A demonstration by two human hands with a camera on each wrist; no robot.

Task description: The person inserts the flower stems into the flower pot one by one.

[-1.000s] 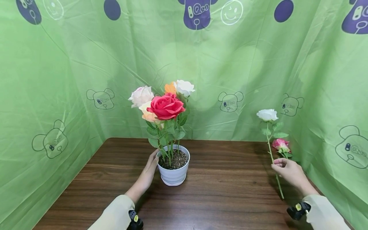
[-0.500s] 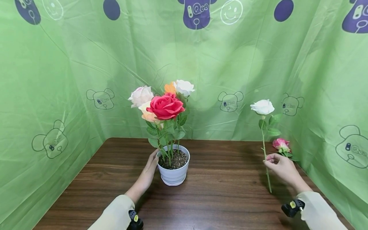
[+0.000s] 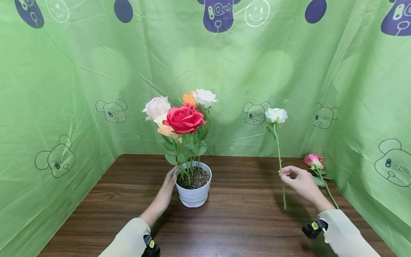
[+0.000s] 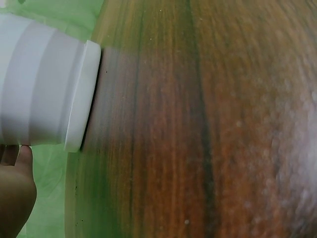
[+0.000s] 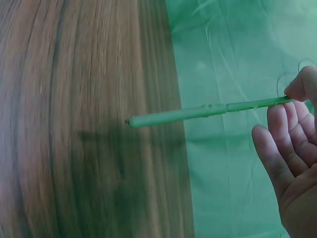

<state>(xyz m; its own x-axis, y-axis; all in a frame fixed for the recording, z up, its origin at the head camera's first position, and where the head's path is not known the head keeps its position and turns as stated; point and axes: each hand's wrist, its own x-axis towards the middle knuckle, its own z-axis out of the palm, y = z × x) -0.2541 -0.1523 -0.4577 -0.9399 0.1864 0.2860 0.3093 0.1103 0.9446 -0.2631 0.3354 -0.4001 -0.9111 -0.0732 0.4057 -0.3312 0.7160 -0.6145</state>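
A white flower pot (image 3: 193,197) filled with dark soil stands upright on the table, several roses rising from it. Red rose (image 3: 184,119) blooms are in front, with pale pink, peach, orange and white ones around. My left hand (image 3: 164,195) rests against the pot's left side; in the left wrist view fingertips touch its ribbed wall. Between thumb and fingers, my right hand (image 3: 300,184) pinches the stem of a single white rose (image 3: 276,115), held nearly upright right of the pot. The right wrist view shows the bare lower end of its green stem (image 5: 198,112).
A pink rose (image 3: 314,161) lies at the right edge of the brown wooden table (image 3: 237,217), partly behind my right hand. Green printed cloth (image 3: 231,71) hangs behind and along both sides.
My right hand has carried the white rose leftward and slightly up, toward the pot, uncovering more of the pink rose's stem. The left hand and the pot have stayed in place.
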